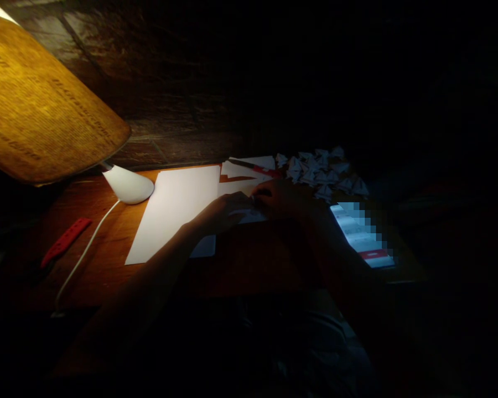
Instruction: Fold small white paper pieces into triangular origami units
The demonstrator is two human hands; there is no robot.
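Note:
Over the dim desk my two hands meet at a small piece of white paper (252,215). My left hand (226,211) holds its left side, fingers closed. The fingers of my right hand (276,197) are pinched at its upper right edge; shadow hides the fingertips. A stack of white sheets (178,207) lies under and left of my left wrist. Beyond my hands are smaller cut papers (234,172), with a red-handled cutting tool (266,170) lying across them; scissors or knife, I cannot tell. Several small folded paper pieces (315,168) are heaped behind my right hand.
A lamp with a printed yellow-brown shade (53,105) and a white base (128,185) stands at left. Its white cord (87,243) runs past a red power strip (64,241). A lit phone (363,235) lies right of my right forearm. Darkness covers the right side.

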